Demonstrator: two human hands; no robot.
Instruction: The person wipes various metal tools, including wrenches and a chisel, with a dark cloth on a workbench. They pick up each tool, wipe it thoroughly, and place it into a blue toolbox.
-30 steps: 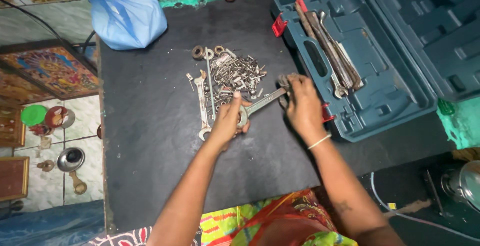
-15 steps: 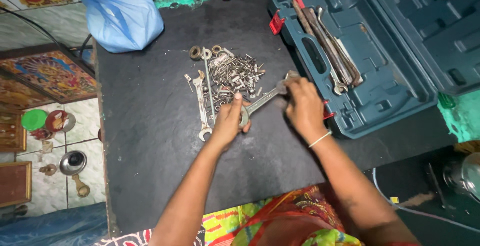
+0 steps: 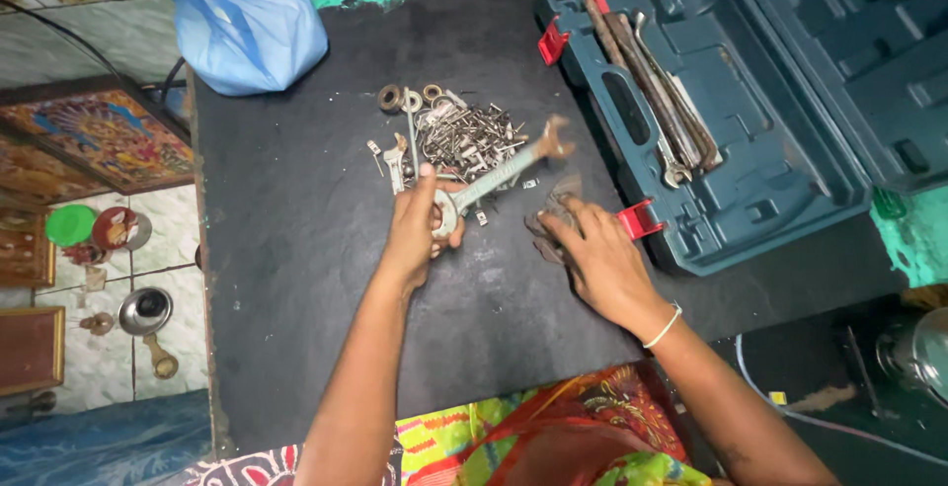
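The left hand (image 3: 420, 224) is closed around the ring end of a long grey spanner (image 3: 499, 172), whose open-jawed head points out toward two o'clock, lifted over the black worktop (image 3: 296, 249) — just off the edge of a heap of bolts and small spanners (image 3: 454, 135) at twelve o'clock from that hand. The right hand (image 3: 597, 259), at about four o'clock from the spanner's head and clear of it, lies with fingers loosely curled on a small dark object (image 3: 551, 221) too blurred to identify. At three o'clock stands an open blue tool case (image 3: 750, 150).
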